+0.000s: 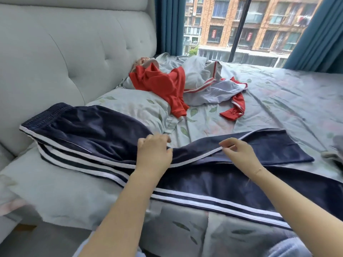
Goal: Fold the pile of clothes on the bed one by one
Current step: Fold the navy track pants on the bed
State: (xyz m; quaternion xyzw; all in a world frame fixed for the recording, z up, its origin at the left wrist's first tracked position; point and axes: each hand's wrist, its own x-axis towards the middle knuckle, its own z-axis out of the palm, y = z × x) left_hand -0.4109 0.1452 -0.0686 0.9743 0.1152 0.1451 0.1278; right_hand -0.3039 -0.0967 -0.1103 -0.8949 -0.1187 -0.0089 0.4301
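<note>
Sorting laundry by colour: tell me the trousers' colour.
Navy trousers with white side stripes, head view.

Two bare forearms in view, no sleeves down to the wrists. Left hand: no rings or watch visible. Right hand: thin gold chain bracelet at the wrist. Light blue garment along the near edge, at both arm bases.
</note>
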